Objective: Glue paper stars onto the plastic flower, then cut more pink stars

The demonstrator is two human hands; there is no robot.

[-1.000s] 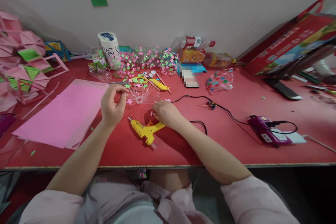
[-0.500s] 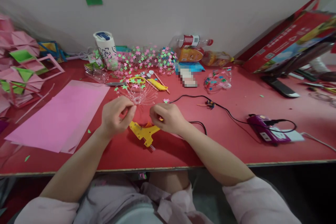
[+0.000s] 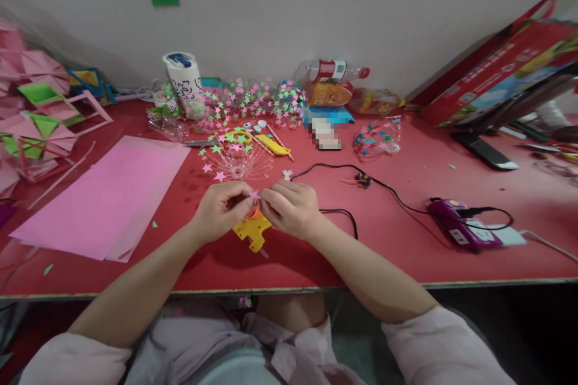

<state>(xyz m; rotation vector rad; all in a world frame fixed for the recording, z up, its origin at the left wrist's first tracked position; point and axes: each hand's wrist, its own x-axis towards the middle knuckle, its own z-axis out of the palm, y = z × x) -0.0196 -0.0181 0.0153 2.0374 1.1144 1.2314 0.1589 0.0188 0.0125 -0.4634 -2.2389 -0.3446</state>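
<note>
The red table (image 3: 406, 252) spreads under and around both hands, its near edge just below the forearms. A red carton (image 3: 497, 72) leans against the wall far off to the right of the right hand. Left of the left hand lies a big pink paper sheet (image 3: 103, 198), flat on the table, and beyond it, farther left, sits a heap of folded pink and green paper shapes (image 3: 36, 120). Behind both hands, near the wall, a mass of pink and green stars (image 3: 248, 102) rests on clear plastic, with a white tube (image 3: 184, 81) to its left and a lying plastic bottle (image 3: 332, 72) to its right. Well to the right of the right hand sits a purple power strip (image 3: 460, 228), and a black cord (image 3: 388, 189) runs from it toward the hands. Just behind the hands stands a clear plastic piece with splayed strips (image 3: 237, 162) dotted with stars. Directly under the hands lies a yellow glue gun (image 3: 251, 231), partly hidden by them. The left hand (image 3: 221, 210) and the right hand (image 3: 291, 207) meet at the fingertips above the glue gun, both pinching one small pink star (image 3: 255, 195) between thumb and forefinger. That star is held off the table, right between the two hands.
</note>
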